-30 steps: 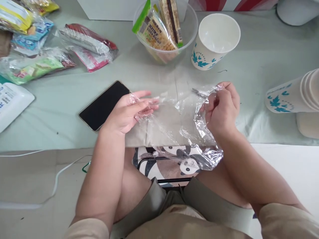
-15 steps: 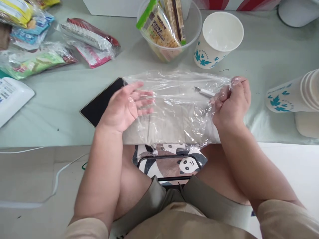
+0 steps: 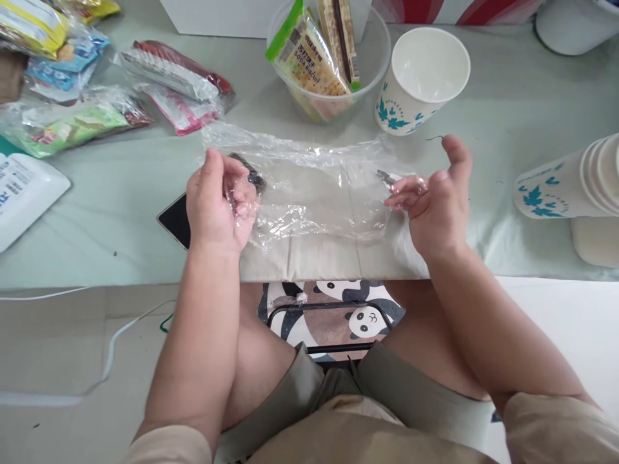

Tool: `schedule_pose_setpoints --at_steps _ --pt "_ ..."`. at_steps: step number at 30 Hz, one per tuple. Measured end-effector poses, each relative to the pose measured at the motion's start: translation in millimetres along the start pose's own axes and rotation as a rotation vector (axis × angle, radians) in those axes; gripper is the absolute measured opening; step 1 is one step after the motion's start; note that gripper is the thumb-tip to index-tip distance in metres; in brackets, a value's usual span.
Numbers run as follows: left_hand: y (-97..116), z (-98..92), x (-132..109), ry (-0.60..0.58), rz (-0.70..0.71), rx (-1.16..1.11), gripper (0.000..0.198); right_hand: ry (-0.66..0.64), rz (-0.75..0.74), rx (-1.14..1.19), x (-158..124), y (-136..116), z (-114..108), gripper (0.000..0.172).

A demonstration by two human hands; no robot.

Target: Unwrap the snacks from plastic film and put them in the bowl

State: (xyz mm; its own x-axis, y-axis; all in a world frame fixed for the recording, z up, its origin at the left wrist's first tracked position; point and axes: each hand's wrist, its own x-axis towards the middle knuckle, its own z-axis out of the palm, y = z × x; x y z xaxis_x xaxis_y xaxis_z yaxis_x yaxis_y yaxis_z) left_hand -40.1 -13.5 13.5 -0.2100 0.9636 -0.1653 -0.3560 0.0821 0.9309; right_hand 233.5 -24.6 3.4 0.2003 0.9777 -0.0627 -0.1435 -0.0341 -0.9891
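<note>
film (image 3: 314, 222) inside table edge (image 3: 329, 277) | left hand (image 3: 217, 206) overlapping phone (image 3: 176, 221) | right hand (image 3: 438, 209): hold unclear

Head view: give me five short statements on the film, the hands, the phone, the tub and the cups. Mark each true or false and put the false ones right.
1. The film spreads between the left hand and the right hand. True.
2. The phone shows in full. False: the left hand and the film hide part of it.
3. The tub holds biscuit packs. True.
4. The right hand holds the single cup. False: that cup stands beyond the hand, and the hand's fingers are at the film.
5. Stacked cups show at the right edge of the view. True.
</note>
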Motion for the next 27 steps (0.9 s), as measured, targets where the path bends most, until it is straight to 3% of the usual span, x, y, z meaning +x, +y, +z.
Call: schedule_pose_setpoints --at_steps 2,6,11,13,16,18,20,23,27 --pt "0.9 -1.7 1.7 -0.003 0.034 -0.036 0.058 -0.103 -0.053 -0.074 -6.7 2.8 -2.7 0.066" --pt "4.8 -5.4 -1.4 -0.088 0.095 -0.018 0.033 -0.105 -0.106 -0.130 -5.9 5.9 -7.5 0.045" --pt "3.6 -10.8 -7.7 -0.158 0.063 0.116 0.018 -0.151 -0.009 -0.137 10.7 10.9 -12.5 0.054" --pt "0.1 -13.8 -6.5 -0.164 0.099 0.117 0.017 -0.131 -0.009 -0.157 14.3 11.6 -13.1 0.040" --pt "-5.2 -19.3 -2.4 -0.075 0.299 0.191 0.019 -0.047 -0.091 -0.168 13.7 9.8 -13.8 0.018" --pt "-6.9 -22.2 -0.7 -0.002 0.461 0.301 0.019 -0.031 -0.147 -0.169 11.4 8.0 -15.5 0.015" --pt "-7.1 -22.8 -1.2 0.010 0.555 0.364 0.018 -0.051 -0.189 -0.195 9.8 7.1 -18.1 0.025" --pt "-6.1 -17.9 -3.6 -0.039 0.537 0.283 0.016 -0.075 -0.256 -0.363 10.7 7.6 -21.8 0.037" --pt "-2.8 -7.9 -6.2 -0.053 0.440 0.101 0.021 -0.009 -0.439 -0.706 13.2 6.4 -23.5 0.008"
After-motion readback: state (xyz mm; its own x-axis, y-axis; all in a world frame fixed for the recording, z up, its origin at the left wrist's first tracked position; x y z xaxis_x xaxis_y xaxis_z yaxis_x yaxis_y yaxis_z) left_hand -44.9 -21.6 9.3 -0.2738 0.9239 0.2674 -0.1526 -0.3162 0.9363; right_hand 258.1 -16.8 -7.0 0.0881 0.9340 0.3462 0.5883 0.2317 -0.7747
